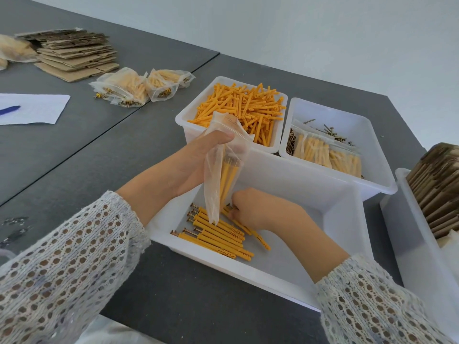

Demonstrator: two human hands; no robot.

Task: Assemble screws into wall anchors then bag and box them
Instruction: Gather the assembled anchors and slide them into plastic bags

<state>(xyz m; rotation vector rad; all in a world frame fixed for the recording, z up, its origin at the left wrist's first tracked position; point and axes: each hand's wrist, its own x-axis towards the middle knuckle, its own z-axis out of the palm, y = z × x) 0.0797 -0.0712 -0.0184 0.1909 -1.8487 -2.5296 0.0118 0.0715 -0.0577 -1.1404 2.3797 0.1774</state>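
My left hand [196, 162] grips a clear zip bag [221, 170] near its open top, holding it upright over the near white bin [342, 219]. A few orange anchors with screws stand inside the bag. My right hand [258, 209] reaches down into that bin and pinches assembled anchors [218, 234] from the row lying on its floor. Behind, a bin of loose orange anchors [238, 108] sits beside a bin of screws [332, 132] that also holds filled bags [327, 155].
Filled bags [139, 86] lie on the grey table at the back left, next to a stack of flat cardboard [72, 53]. A sheet of paper [32, 109] with a blue pen lies at the left. A bin of folded cardboard boxes [437, 187] stands at the right edge.
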